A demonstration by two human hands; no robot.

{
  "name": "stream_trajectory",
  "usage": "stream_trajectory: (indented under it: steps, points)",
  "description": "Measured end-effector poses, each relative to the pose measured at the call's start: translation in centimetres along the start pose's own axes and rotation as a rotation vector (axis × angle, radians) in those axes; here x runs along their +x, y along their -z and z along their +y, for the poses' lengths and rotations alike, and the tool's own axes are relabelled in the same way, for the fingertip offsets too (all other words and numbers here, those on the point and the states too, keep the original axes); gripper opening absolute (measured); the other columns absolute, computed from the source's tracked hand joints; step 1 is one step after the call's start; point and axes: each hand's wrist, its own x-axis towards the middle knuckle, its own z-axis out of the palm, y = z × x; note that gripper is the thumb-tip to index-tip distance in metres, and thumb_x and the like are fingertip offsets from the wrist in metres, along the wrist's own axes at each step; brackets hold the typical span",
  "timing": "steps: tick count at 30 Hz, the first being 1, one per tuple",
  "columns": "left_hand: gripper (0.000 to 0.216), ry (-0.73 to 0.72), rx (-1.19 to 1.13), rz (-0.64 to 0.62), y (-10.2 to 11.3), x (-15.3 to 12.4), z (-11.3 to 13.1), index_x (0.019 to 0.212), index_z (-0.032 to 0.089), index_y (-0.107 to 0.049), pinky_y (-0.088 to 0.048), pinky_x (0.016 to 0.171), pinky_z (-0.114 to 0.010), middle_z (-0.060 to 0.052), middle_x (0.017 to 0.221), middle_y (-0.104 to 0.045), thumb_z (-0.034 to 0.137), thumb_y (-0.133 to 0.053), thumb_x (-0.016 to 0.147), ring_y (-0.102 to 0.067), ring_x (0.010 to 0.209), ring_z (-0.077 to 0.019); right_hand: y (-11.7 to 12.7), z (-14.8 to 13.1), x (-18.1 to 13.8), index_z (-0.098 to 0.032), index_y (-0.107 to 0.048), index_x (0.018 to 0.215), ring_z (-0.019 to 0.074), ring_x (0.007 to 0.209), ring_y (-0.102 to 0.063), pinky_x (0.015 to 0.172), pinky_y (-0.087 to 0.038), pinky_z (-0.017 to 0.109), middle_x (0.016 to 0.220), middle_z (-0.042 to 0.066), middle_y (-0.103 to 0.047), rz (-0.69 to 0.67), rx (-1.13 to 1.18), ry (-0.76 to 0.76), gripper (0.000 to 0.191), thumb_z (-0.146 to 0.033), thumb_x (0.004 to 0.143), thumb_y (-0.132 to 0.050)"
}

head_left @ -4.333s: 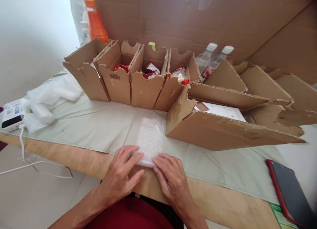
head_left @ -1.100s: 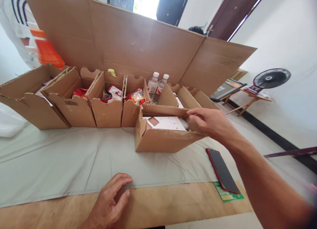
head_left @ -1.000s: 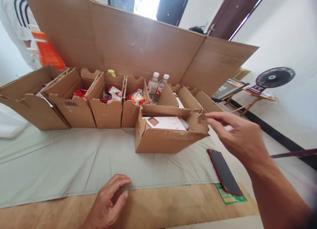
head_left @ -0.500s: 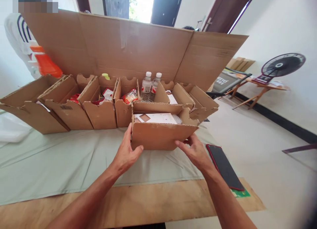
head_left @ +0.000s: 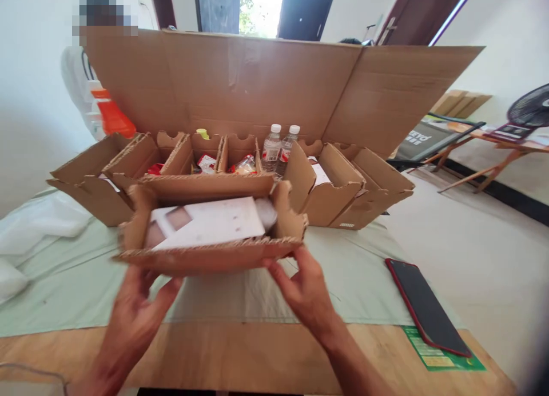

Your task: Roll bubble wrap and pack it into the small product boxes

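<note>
Between my two hands is an open cardboard box [head_left: 223,260], lifted toward me and tipped so that its inside shows. A white carton [head_left: 214,223] with diamond-shaped cut-outs lies in it, beside a clear, rounded object [head_left: 266,213] I cannot make out. My left hand [head_left: 143,304] grips the box's left end from below, thumb on the near wall. At the right end my right hand [head_left: 300,282] holds it the same way. Two water bottles [head_left: 271,148] stand behind the box, in the row of cardboard boxes [head_left: 343,199].
Red packets [head_left: 245,164] sit in boxes of the row. A tall cardboard panel [head_left: 274,82] rises behind them. A phone [head_left: 429,307] rests on a green card [head_left: 433,356] at the right. Clear plastic wrapping [head_left: 38,224] lies on the left of the cloth [head_left: 343,282].
Both hands have carried the cardboard box left and nearer to me, raising and tipping it. The view has shifted, so the row of boxes appears further right.
</note>
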Motion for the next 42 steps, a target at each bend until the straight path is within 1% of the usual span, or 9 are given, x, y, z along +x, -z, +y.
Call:
stream_trajectory:
  steps: [5, 8, 11, 16, 22, 26, 31, 38, 42]
  points:
    - [0.072, -0.133, -0.002, -0.241, -5.2, -0.1, 0.3, 0.157, 0.024, -0.035, -0.049, 0.114, -0.049, -0.014, 0.153, -0.053, 0.03, -0.064, 0.091, -0.055, 0.137, -0.0318, 4.4, 3.6, -2.9, -0.025, -0.067, 0.104, 0.0282, 0.087, -0.071, 0.067, -0.057, 0.036, 0.099, 0.009, -0.075, 0.201, -0.176, -0.156, 0.027, -0.048, 0.09, -0.065]
    - [0.07, -0.11, 0.056, -0.301, -4.7, -2.7, -1.5, 0.157, 0.025, -0.036, -0.052, 0.111, -0.045, -0.012, 0.15, -0.057, 0.026, -0.062, 0.091, -0.054, 0.139, -0.0309, 4.9, 4.6, -7.4, -0.025, -0.068, 0.117, 0.0313, 0.094, -0.073, 0.075, -0.061, 0.039, 0.104, 0.01, -0.076, 0.177, -0.238, -0.201, 0.035, -0.047, 0.09, -0.067]
    - [0.058, -0.057, 0.106, -0.205, -2.6, -3.6, -3.0, 0.148, 0.023, -0.048, -0.058, 0.102, -0.041, -0.011, 0.132, -0.069, 0.03, -0.061, 0.092, -0.064, 0.125, -0.0301, 2.8, 4.0, -9.2, -0.025, -0.068, 0.12, 0.033, 0.097, -0.073, 0.085, -0.061, 0.044, 0.103, 0.01, -0.076, 0.11, -0.192, -0.18, 0.037, -0.047, 0.09, -0.066]
    - [0.044, -0.063, 0.098, -0.223, -3.1, -1.8, -2.3, 0.135, 0.024, -0.059, -0.062, 0.092, -0.037, -0.008, 0.117, -0.074, 0.031, -0.061, 0.091, -0.071, 0.109, -0.0275, 2.6, 4.3, -8.7, -0.025, -0.069, 0.117, 0.0338, 0.105, -0.071, 0.095, -0.058, 0.047, 0.109, 0.011, -0.076, 0.165, -0.042, -0.221, 0.036, -0.045, 0.087, -0.069]
    - [0.054, -0.089, 0.022, -0.405, -9.2, 0.6, -1.8, 0.145, 0.021, -0.049, -0.054, 0.104, -0.041, -0.013, 0.145, -0.06, 0.026, -0.058, 0.091, -0.064, 0.122, -0.0259, 7.3, 8.8, -8.4, -0.026, -0.068, 0.121, 0.0321, 0.12, -0.065, 0.099, -0.054, 0.042, 0.123, 0.01, -0.073, 0.28, 0.273, -0.372, 0.039, -0.047, 0.088, -0.068]
    - [0.064, -0.108, 0.046, -0.486, -12.5, 2.2, -2.6, 0.15, 0.025, -0.047, -0.056, 0.096, -0.04, -0.01, 0.145, -0.06, 0.02, -0.058, 0.087, -0.064, 0.118, -0.0258, 8.3, 11.2, -6.2, -0.029, -0.066, 0.123, 0.0335, 0.132, -0.057, 0.106, -0.049, 0.048, 0.133, 0.008, -0.068, 0.294, 0.429, -0.37, 0.045, -0.049, 0.083, -0.07]
    - [0.054, -0.165, 0.14, -0.425, -13.7, 2.7, -3.8, 0.141, 0.023, -0.056, -0.054, 0.096, -0.038, -0.008, 0.129, -0.068, 0.017, -0.053, 0.088, -0.065, 0.112, -0.0236, 9.5, 13.3, -6.7, -0.031, -0.072, 0.114, 0.0343, 0.12, -0.065, 0.101, -0.053, 0.05, 0.123, 0.008, -0.073, 0.26, 0.445, -0.38, 0.038, -0.051, 0.081, -0.07]
    - [0.031, -0.113, 0.254, -0.329, -14.5, 5.4, -4.5, 0.113, 0.021, -0.071, -0.053, 0.081, -0.035, -0.002, 0.09, -0.064, 0.02, -0.062, 0.083, -0.06, 0.078, -0.0184, 10.2, 15.1, -5.5, -0.03, -0.077, 0.088, 0.0352, 0.104, -0.073, 0.094, -0.058, 0.051, 0.098, 0.006, -0.08, 0.293, 0.538, -0.543, 0.025, -0.041, 0.067, -0.082]
    - [0.054, -0.068, 0.213, -0.294, -15.2, 4.7, -4.2, 0.14, 0.019, -0.052, -0.054, 0.074, -0.032, -0.003, 0.089, -0.067, 0.024, -0.058, 0.087, -0.063, 0.078, -0.0183, 9.3, 16.0, -4.0, -0.029, -0.079, 0.085, 0.0363, 0.094, -0.075, 0.085, -0.061, 0.05, 0.092, 0.006, -0.081, 0.277, 0.598, -0.596, 0.031, -0.039, 0.057, -0.087]
